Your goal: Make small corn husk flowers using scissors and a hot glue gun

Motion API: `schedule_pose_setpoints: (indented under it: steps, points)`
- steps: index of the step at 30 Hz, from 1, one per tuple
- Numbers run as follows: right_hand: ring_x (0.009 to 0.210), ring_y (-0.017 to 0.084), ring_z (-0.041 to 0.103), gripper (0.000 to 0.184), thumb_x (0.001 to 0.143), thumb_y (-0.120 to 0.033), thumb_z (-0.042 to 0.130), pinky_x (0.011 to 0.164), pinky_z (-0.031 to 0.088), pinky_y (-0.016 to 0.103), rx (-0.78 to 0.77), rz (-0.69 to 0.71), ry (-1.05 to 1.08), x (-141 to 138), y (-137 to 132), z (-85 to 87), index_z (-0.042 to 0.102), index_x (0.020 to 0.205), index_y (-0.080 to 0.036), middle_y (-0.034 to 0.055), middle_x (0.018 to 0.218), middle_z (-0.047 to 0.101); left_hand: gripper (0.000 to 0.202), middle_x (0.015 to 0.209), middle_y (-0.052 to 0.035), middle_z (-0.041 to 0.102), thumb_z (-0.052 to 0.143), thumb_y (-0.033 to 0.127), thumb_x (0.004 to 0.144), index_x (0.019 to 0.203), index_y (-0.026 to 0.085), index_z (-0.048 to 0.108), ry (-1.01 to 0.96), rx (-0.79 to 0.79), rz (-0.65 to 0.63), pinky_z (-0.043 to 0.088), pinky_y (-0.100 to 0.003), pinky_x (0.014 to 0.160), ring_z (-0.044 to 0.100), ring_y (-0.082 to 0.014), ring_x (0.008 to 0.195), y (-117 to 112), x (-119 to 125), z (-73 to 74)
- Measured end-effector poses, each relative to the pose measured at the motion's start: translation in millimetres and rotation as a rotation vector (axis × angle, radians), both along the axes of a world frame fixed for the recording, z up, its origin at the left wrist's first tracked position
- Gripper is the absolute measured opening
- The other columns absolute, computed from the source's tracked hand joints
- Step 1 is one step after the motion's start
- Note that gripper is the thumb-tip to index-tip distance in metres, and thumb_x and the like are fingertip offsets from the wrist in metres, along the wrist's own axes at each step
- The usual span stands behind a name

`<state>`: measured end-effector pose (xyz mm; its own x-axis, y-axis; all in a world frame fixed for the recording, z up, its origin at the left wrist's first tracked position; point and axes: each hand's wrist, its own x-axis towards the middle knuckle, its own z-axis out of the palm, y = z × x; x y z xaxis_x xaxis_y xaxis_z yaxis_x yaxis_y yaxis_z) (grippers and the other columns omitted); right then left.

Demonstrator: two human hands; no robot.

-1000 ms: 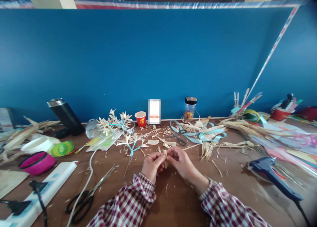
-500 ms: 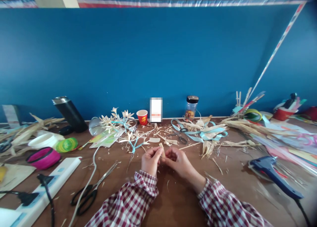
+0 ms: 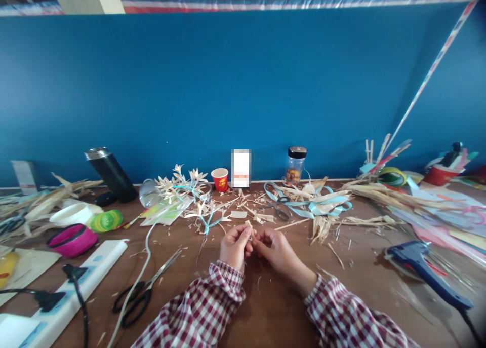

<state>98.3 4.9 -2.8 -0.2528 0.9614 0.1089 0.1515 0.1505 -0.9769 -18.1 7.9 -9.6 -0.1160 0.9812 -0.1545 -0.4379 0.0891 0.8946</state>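
Observation:
My left hand (image 3: pixel 234 245) pinches a small pale strip of dried husk (image 3: pixel 248 225) between thumb and fingers, its tip showing above them. Close against it, my right hand (image 3: pixel 276 247) has its thumb and fingertips closed at the same strip's lower part. Most of the strip is hidden by the fingers. Beyond my hands, husk flowers (image 3: pixel 182 183) with light-blue stems lie on the brown table (image 3: pixel 273 307), and a smaller blue-stemmed sprig (image 3: pixel 207 221) rests nearer. Husk scraps are scattered around.
Black-handled scissors (image 3: pixel 141 297) and a white power strip (image 3: pixel 91 264) lie at the left. To the right is a blue glue gun (image 3: pixel 425 272). A red paper cup (image 3: pixel 220 180), a lidded jar (image 3: pixel 296 166) and a dark flask (image 3: pixel 112 176) stand along the blue partition (image 3: pixel 243 84).
My fingers have drawn closer together around the husk strip, with my left fingers curling further round it. The whole view has shifted slightly; the table items have not moved.

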Motion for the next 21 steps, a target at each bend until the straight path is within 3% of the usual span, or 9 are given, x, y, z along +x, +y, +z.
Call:
schedule_pose_setpoints:
  steps: [5, 10, 13, 16, 21]
  points:
    - [0.054, 0.011, 0.047, 0.018, 0.077, -0.029, 0.055, 0.05, 0.034, 0.02, 0.232, -0.109, -0.217, 2.1, -0.4, -4.6, 0.052, 0.065, -0.016, -0.0012, 0.06, 0.055, 0.026, 0.059, 0.0018, 0.06, 0.077, 0.026, 0.055, 0.069, 0.012, 0.059, -0.188, -0.139, -0.002, 0.04, -0.009, 0.038, 0.05, -0.0018, 0.044, 0.4, 0.1, 4.5]
    - [0.06, 0.013, 0.052, 0.006, 0.078, -0.021, 0.051, 0.055, 0.038, 0.022, 0.348, -0.1, -0.34, 6.9, -1.9, -6.8, 0.055, 0.075, -0.018, 0.0005, 0.068, 0.06, 0.025, 0.061, 0.0012, 0.061, 0.075, 0.026, 0.059, 0.072, 0.013, 0.058, -0.16, -0.089, -0.016, 0.046, -0.012, 0.045, 0.055, -0.0045, 0.049, 4.2, -3.2, 1.0]
    - [0.071, 0.016, 0.057, 0.011, 0.081, -0.023, 0.049, 0.065, 0.043, 0.025, 0.319, -0.147, -0.232, 7.3, -1.1, -4.7, 0.057, 0.087, -0.018, 0.0042, 0.08, 0.063, 0.025, 0.061, 0.0007, 0.062, 0.071, 0.031, 0.062, 0.075, 0.014, 0.058, 0.018, 0.027, 0.013, 0.048, -0.017, 0.048, 0.057, -0.0077, 0.051, 4.3, -5.3, -2.5]
    - [0.076, 0.017, 0.059, 0.02, 0.082, -0.031, 0.05, 0.067, 0.046, 0.026, 0.22, -0.146, -0.025, 6.0, 1.6, -2.8, 0.055, 0.095, -0.018, 0.0057, 0.087, 0.063, 0.022, 0.059, -0.0002, 0.062, 0.067, 0.033, 0.067, 0.074, 0.013, 0.06, 0.212, 0.141, -0.066, 0.049, -0.021, 0.049, 0.057, -0.0102, 0.05, 1.1, -4.5, -3.3]
    - [0.061, 0.015, 0.056, 0.024, 0.074, -0.039, 0.06, 0.057, 0.046, 0.025, 0.074, -0.119, 0.126, 5.1, 6.9, -5.0, 0.059, 0.079, -0.016, 0.0018, 0.069, 0.06, 0.018, 0.054, -0.0013, 0.059, 0.058, 0.031, 0.075, 0.072, 0.013, 0.06, 0.418, 0.243, -0.163, 0.046, -0.022, 0.047, 0.055, -0.0117, 0.048, -4.2, 0.2, -3.8]
